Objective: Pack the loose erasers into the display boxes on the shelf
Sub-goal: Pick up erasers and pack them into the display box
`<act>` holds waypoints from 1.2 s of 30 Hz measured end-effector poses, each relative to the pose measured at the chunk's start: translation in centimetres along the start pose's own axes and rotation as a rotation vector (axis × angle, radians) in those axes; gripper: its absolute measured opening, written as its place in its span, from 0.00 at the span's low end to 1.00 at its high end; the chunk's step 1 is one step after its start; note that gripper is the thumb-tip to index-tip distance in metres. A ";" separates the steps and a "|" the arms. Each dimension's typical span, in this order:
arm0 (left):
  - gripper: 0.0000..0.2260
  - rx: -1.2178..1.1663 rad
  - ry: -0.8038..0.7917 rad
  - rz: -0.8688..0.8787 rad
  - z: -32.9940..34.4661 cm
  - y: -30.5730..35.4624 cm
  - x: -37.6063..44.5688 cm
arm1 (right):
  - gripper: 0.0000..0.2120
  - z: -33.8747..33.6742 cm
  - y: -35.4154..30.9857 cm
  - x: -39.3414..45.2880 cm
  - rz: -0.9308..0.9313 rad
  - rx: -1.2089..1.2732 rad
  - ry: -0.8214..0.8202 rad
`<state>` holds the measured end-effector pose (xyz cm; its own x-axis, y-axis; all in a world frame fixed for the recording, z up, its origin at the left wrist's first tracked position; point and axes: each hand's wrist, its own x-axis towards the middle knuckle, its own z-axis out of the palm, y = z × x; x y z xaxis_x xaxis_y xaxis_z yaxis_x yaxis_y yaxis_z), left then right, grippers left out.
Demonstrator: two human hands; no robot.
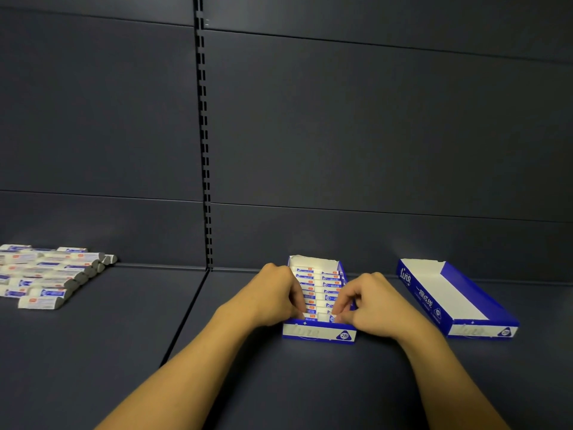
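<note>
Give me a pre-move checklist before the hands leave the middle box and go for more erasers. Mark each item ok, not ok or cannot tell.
1. Middle display box sits flat on the shelf: ok.
2. Front-row erasers seated level with the rest: cannot tell, fingers cover them.
3. Left hand and right hand free to withdraw: not ok, both pinch at the front row.
4. Room left in the middle box: cannot tell; only a white gap at the back shows.
5. Empty display box on the right, open and ready: ok.
6. Loose erasers at far left remain to pack: ok, many lie there.
</note>
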<state>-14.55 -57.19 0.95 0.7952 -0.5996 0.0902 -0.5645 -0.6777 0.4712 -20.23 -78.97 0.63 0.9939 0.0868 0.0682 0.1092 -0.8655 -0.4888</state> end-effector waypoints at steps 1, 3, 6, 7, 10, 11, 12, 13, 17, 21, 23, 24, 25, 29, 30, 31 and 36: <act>0.05 -0.005 0.000 -0.003 0.0 0.0 0.0 | 0.06 0.0 -0.1 0.1 0.001 -0.003 -0.010; 0.05 -0.018 0.003 -0.010 0.0 -0.1 -0.1 | 0.08 -0.1 -0.1 0.3 0.015 -0.017 -0.029; 0.05 -0.042 0.005 -0.020 0.1 -0.2 0.0 | 0.08 -0.4 -0.2 0.4 0.037 -0.023 -0.053; 0.05 -0.051 0.003 -0.024 0.1 -0.3 0.1 | 0.08 -0.5 -0.1 0.5 0.034 -0.029 -0.056; 0.06 -0.065 -0.024 -0.034 0.1 -0.3 0.2 | 0.09 -0.6 -0.3 0.6 0.025 -0.079 -0.063; 0.06 -0.070 -0.033 -0.038 0.1 -0.2 0.2 | 0.09 -0.7 -0.5 0.6 0.017 -0.108 -0.064; 0.07 -0.071 -0.040 -0.044 0.0 -0.1 0.3 | 0.09 -0.7 -0.7 0.7 0.011 -0.134 -0.068; 0.06 -0.069 -0.046 -0.049 -0.1 0.0 0.3 | 0.10 -0.8 -0.9 0.6 0.008 -0.151 -0.076; 0.05 -0.082 -0.053 -0.092 -0.3 0.4 0.4 | 0.08 -1.1 -1.3 0.7 0.004 -0.141 -0.094; 0.08 -0.144 -0.051 -0.129 -0.4 0.7 0.0 | 0.04 -2.3 -1.6 0.4 -0.007 -0.006 0.025; 0.07 -0.181 -0.012 -0.139 -0.9 0.9 -0.4 | 0.03 -3.3 -1.8 0.4 -0.021 0.036 0.156; 0.06 -0.203 0.023 -0.144 -1.3 0.9 -0.6 | 0.03 -3.8 -1.9 0.6 -0.030 0.052 0.219; 0.05 -0.219 0.069 -0.146 -1.8 0.9 -0.8 | 0.04 -4.3 -2.0 0.7 -0.043 0.066 0.267; 0.04 -0.151 0.312 -0.179 -4.3 -0.3 -1.8 | 0.05 -4.7 -4.0 1.6 -0.105 0.082 0.272; 0.05 -0.093 0.341 -0.198 -4.9 -0.7 -2.0 | 0.05 -4.4 -4.9 2.0 -0.125 0.068 0.255; 0.07 -0.025 0.344 -0.218 -5.3 -1.3 -2.3 | 0.05 -3.9 -5.7 2.4 -0.144 0.052 0.237; 0.09 0.268 0.294 -0.378 -7.0 -4.7 -5.2 | 0.10 -0.6 -10.0 4.0 -0.222 -0.226 0.125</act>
<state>-14.51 -47.95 4.41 0.9603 -0.1748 0.2176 -0.2332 -0.9308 0.2814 -17.40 -70.24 6.36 0.9351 0.2362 0.2643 0.3022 -0.9209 -0.2463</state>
